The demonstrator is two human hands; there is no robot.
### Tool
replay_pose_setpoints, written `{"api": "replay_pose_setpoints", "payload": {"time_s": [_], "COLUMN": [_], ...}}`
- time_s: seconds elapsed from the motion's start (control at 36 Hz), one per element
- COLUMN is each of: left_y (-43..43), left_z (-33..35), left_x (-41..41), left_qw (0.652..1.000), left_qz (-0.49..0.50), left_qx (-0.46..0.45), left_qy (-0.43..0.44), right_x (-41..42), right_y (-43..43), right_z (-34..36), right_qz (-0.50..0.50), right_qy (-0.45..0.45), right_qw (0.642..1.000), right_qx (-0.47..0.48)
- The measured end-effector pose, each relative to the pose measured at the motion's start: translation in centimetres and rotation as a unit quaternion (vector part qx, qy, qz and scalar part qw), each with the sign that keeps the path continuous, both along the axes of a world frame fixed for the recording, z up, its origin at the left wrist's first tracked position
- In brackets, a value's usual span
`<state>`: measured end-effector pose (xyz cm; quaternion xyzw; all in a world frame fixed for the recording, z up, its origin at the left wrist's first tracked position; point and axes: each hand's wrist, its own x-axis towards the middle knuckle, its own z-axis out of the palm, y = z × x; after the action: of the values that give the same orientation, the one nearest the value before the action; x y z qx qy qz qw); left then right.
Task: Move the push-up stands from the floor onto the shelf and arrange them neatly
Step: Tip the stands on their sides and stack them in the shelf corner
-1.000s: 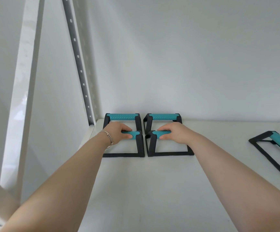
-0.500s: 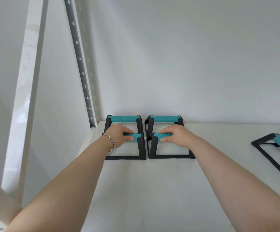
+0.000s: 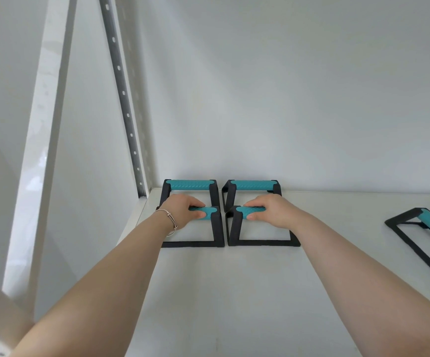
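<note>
Push-up stands with black frames and teal handles stand on the white shelf (image 3: pixel 234 292), in two rows at its back left. The back left stand (image 3: pixel 189 185) and the back right stand (image 3: pixel 254 185) sit against the wall. In front of them, side by side, are the front left stand (image 3: pixel 210 213) and the front right stand (image 3: pixel 242 212). My left hand (image 3: pixel 183 210) is wrapped over the front left stand's handle. My right hand (image 3: pixel 270 211) is wrapped over the front right stand's handle. Both front stands rest flat on the shelf.
Another push-up stand (image 3: pixel 427 235) lies askew at the shelf's right edge, partly cut off by the frame. A grey perforated upright (image 3: pixel 123 99) stands at the shelf's back left corner. A white post (image 3: pixel 36 150) rises at the left.
The two hands and the front stands keep their places on the shelf. The view has tilted up slightly, so everything sits a little lower in the frame.
</note>
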<state>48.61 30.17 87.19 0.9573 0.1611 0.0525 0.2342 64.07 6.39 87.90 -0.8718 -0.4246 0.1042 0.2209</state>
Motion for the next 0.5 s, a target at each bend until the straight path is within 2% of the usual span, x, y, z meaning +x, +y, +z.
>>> {"api": "replay_pose_setpoints", "payload": {"time_s": [0.5], "left_y": [-0.26], "left_z": [0.20], "left_x": [-0.17], "left_qw": [1.000], "left_qz": [-0.003], "left_qx": [0.011], "left_qy": [0.005], "right_x": [0.20], "right_y": [-0.14], "right_z": [-0.16], "right_qz": [-0.004], "right_qy": [0.009], "right_qw": [1.000], "right_qx": [-0.009]}}
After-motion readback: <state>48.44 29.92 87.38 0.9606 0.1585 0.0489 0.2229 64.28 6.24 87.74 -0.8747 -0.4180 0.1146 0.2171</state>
